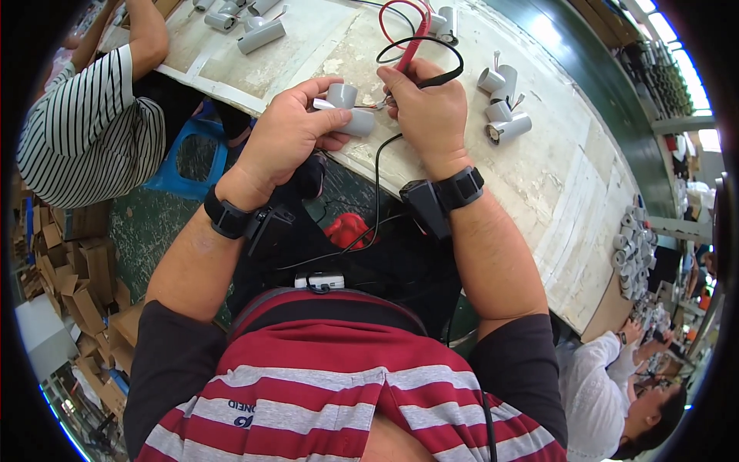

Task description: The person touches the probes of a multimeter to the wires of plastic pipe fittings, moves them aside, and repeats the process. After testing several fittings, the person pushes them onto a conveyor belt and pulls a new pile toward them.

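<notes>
My left hand [291, 127] grips a light grey T-shaped plastic pipe piece [359, 123] above the near edge of the worktable, thumb along its side. Thin wires run from this piece toward my right fingertips. In my right hand [433, 112] are a red test probe [416, 43] and a black test probe [443, 78], held together like pens. Their tips come close to the thin wires; whether they touch is too small to tell. Red and black leads loop above my right hand.
Other grey pipe pieces [508, 127] lie right of my hands, with more [262, 36] at the table's far left. A stack of grey pieces [634, 250] is at the right end. Co-workers sit left and lower right. A blue stool [164, 175] and cardboard boxes [85, 289] stand left.
</notes>
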Tool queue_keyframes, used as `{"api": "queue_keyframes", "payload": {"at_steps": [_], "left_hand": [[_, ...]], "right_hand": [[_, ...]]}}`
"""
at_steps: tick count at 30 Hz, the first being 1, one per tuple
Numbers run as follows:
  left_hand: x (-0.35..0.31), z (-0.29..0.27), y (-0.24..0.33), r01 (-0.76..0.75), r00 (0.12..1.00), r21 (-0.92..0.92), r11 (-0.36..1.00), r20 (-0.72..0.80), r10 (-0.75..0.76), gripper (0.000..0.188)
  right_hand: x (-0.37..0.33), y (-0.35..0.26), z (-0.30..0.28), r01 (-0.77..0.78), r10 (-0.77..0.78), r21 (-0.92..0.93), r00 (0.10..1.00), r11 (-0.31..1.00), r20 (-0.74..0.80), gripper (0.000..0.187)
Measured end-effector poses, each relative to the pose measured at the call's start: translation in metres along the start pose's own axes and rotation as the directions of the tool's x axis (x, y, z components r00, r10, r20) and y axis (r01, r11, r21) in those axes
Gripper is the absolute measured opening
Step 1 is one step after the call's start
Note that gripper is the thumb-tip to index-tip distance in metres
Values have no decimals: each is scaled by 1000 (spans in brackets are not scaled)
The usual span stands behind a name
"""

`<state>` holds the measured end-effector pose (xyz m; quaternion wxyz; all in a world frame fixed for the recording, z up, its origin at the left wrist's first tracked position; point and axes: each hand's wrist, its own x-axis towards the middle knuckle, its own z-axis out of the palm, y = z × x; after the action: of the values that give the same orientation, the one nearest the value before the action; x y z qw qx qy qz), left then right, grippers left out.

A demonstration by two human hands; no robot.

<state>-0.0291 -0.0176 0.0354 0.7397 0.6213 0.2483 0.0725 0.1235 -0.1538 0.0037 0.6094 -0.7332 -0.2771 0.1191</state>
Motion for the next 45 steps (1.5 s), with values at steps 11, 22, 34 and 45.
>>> {"api": "queue_keyframes", "payload": {"at_steps": [11,22,34,45], "left_hand": [[3,-10,-9,-305,930,574,760,7,367,60],[-6,21,-7,-409,783,902,136,270,560,54],[94,16,29,-428,642,884,-189,445,625,40],[182,120,21,-213,890,957,199,106,443,64]], "right_hand": [[1,-4,1,-26,26,34,1000,999,0,22],[3,6,2,23,-22,62,999,998,-24,23],[29,-22,-49,272,-66,354,865,895,-497,16],[37,-20,-62,285,23,476,839,832,-544,16]]}}
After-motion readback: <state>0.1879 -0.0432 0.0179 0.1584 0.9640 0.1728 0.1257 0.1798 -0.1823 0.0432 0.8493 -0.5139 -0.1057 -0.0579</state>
